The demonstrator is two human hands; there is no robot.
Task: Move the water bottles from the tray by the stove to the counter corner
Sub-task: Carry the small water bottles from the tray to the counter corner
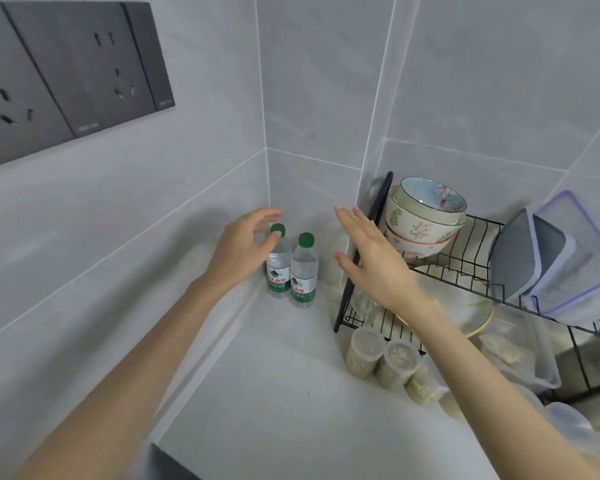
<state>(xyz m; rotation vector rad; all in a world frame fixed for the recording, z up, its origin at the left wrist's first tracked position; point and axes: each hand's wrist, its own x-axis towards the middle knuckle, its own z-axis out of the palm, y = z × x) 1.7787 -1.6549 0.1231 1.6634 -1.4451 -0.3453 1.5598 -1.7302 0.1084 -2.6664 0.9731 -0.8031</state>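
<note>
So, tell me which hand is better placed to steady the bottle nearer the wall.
Left. The left hand is right at that bottle, fingers curved near its green cap; the right hand is open beside the dish rack, clear of it.

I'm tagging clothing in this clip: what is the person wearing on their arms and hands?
Nothing shows. The left forearm and right forearm are bare as far as the frame reaches, with no sleeves in view. The left hand and right hand have no gloves, and no watch, bracelet or ring is visible.

left hand (238,252) hides part of left bottle (278,271); socket panel (66,74) cut by left edge; label (302,289) text unreadable.
</note>
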